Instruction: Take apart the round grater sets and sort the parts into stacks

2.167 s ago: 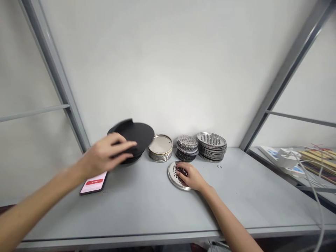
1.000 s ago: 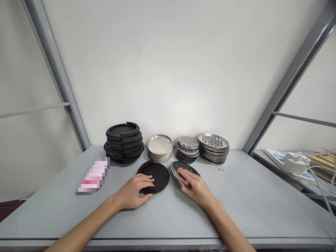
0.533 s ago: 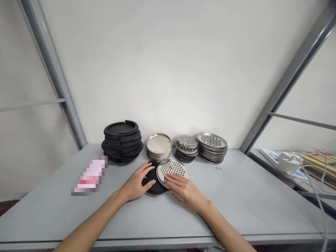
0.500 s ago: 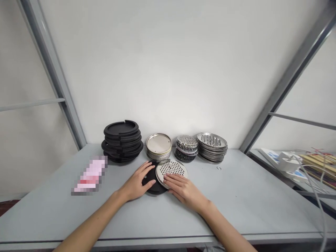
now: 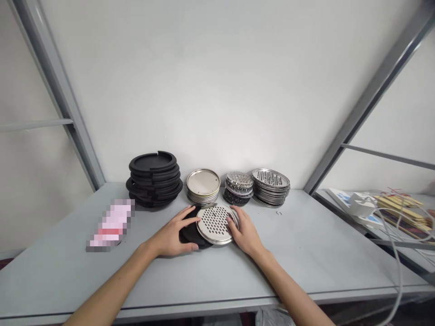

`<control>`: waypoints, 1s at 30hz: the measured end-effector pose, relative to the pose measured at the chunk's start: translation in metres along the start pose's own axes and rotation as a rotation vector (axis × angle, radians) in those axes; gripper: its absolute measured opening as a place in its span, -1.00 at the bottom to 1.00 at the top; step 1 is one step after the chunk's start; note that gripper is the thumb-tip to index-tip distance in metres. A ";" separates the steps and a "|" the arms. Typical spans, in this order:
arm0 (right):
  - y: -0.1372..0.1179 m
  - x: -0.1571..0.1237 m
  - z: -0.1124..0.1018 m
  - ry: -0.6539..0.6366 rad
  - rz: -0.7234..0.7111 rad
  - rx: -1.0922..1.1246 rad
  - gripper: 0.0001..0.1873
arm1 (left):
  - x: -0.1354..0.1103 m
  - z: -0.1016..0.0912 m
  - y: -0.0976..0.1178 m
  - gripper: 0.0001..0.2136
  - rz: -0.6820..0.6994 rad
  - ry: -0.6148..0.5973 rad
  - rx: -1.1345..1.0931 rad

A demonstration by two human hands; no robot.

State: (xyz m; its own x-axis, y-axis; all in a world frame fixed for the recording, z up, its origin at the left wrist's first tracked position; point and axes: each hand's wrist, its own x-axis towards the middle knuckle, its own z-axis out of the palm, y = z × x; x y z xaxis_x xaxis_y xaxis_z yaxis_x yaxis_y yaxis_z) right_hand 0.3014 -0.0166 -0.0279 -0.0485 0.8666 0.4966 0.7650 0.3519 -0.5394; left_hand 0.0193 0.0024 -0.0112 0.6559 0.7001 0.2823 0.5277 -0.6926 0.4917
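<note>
A round perforated metal plate (image 5: 215, 225), grater-like with slots, lies partly over a black round base (image 5: 192, 233) near the middle of the table. My left hand (image 5: 172, 233) spans the base's left side, thumb at its front edge and fingers towards the back. One of its fingertips touches the plate's left rim. At the plate's right edge, my right hand (image 5: 245, 232) grips the rim, with the thumb side over the top and the other fingers partly hidden. The right part of the base is covered by the plate.
Along the wall stand a stack of black round bases (image 5: 153, 179), plain metal discs (image 5: 203, 183), small perforated discs (image 5: 239, 185) and larger slotted plates (image 5: 271, 185). A small metal ring (image 5: 278, 213) lies on the table (image 5: 136, 290). A blurred pink item (image 5: 112, 224) is at left.
My right hand has gone from lying flat on the perforated plate to gripping its right edge. My left hand's fingers have shifted to the plate's left rim. The view has moved slightly.
</note>
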 end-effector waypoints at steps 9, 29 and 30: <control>-0.003 -0.003 -0.003 -0.302 -0.123 0.114 -0.39 | -0.002 0.000 -0.004 -0.16 0.024 -0.014 -0.055; 0.003 -0.002 -0.014 -0.460 -0.229 0.162 0.07 | -0.005 -0.003 -0.006 0.02 -0.002 -0.026 0.035; 0.001 -0.002 -0.014 -0.466 -0.234 0.167 0.07 | -0.005 -0.003 -0.005 0.02 0.002 -0.025 0.032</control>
State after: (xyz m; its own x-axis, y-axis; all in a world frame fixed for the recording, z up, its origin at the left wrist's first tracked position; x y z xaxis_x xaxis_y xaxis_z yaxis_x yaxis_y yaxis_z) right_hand 0.3114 -0.0227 -0.0205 -0.5134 0.8100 0.2834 0.5887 0.5727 -0.5704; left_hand 0.0115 0.0028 -0.0133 0.6701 0.6944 0.2620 0.5433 -0.6995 0.4643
